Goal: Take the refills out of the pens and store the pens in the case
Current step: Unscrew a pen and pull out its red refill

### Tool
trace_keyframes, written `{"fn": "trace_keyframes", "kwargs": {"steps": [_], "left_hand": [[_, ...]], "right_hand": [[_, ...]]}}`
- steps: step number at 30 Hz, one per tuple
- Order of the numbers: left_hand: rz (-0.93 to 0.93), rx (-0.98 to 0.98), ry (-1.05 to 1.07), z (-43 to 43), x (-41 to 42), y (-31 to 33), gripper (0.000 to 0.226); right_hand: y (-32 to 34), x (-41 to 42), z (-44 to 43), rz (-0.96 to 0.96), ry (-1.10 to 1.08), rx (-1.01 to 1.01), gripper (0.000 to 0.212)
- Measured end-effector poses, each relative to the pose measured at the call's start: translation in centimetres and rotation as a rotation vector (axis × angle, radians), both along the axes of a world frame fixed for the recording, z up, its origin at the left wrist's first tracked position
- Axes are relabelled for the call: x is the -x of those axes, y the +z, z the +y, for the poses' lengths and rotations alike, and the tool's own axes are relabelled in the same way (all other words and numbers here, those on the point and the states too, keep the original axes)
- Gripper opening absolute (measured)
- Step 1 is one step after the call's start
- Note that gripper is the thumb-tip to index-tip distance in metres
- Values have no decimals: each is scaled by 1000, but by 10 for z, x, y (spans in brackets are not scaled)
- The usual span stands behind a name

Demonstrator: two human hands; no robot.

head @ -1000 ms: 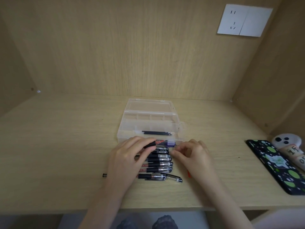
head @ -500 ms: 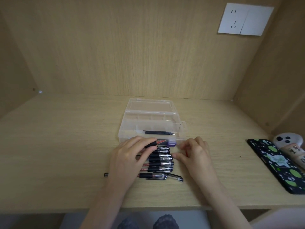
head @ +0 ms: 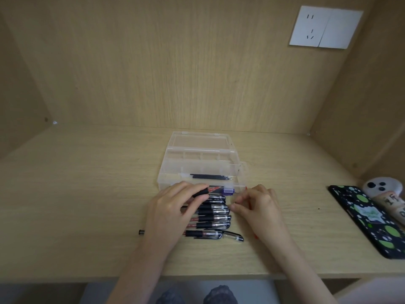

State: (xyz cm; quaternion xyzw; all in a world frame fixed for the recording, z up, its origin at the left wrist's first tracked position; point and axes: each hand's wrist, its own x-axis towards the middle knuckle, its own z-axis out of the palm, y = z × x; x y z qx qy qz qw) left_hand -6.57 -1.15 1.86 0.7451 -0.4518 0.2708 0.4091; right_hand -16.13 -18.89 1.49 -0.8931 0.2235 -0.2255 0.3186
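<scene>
My left hand (head: 175, 207) grips the black grip of a pen with a purple end (head: 228, 190), lying just in front of the clear case (head: 197, 165). My right hand (head: 258, 207) is curled to the right of it, and a thin red refill (head: 246, 188) pokes out above and below the hand. The case stands open with its lid folded back. A few black refills (head: 210, 177) lie in its front compartment. Several black-grip pens (head: 213, 217) lie in a row under and beside my left hand. A loose clear cap (head: 233, 235) rests at the near end of the row.
A phone in a black case with green spots (head: 370, 218) and a second, pale phone (head: 385, 191) lie at the right edge of the desk. Wooden walls close the desk in at the back and both sides. A wall socket (head: 324, 27) sits high on the back wall.
My right hand's fingertips have drawn slightly toward me, away from the pen's purple end. My left hand keeps its grip in the same place.
</scene>
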Motion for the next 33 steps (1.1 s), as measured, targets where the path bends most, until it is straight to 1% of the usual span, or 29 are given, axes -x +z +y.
{"fn": "trace_keyframes", "kwargs": {"steps": [2, 4, 5, 7, 11, 15, 18, 27, 33], "left_hand": [[3, -2, 1, 0, 0, 0, 30], [7, -2, -4, 0, -1, -1, 28], [6, -2, -4, 0, -1, -1, 27], [3, 1, -6, 0, -1, -1, 26], [7, -6, -11, 0, -2, -3, 26], [17, -7, -26, 0, -3, -3, 25], [31, -11, -36, 0, -3, -3, 25], [31, -30, -28, 1, -3, -3, 24], [48, -45, -32, 1, -2, -2, 26]], "right_hand": [[6, 2, 0, -119, 49, -184, 10], [16, 4, -1, -251, 126, -402, 10], [21, 5, 0, -292, 167, -470, 11], [26, 5, 3, -322, 231, -521, 13], [27, 4, 9, -329, 283, -511, 15], [29, 1, 14, -356, 345, -432, 20], [30, -2, 17, -363, 364, -387, 19], [24, -11, 18, -340, 368, -370, 19], [22, -10, 17, -349, 409, -376, 24]]}}
